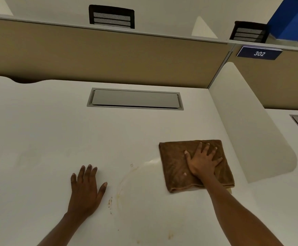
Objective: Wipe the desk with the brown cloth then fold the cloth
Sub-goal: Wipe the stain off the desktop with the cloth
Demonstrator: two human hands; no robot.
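The brown cloth [175, 160] lies flat as a folded rectangle on the white desk [47, 135], right of centre. My right hand [202, 161] presses flat on top of it, fingers spread, palm down. My left hand [86, 189] rests flat on the bare desk to the left, fingers apart, holding nothing. A curved wet streak with brownish specks [119, 190] marks the desk between the two hands, just left of the cloth.
A grey cable hatch [135, 99] is set into the desk at the back. A beige partition [91, 55] closes off the far side. A white rounded divider [251, 125] stands right of the cloth. A sign reading 302 [259, 53] hangs at the upper right.
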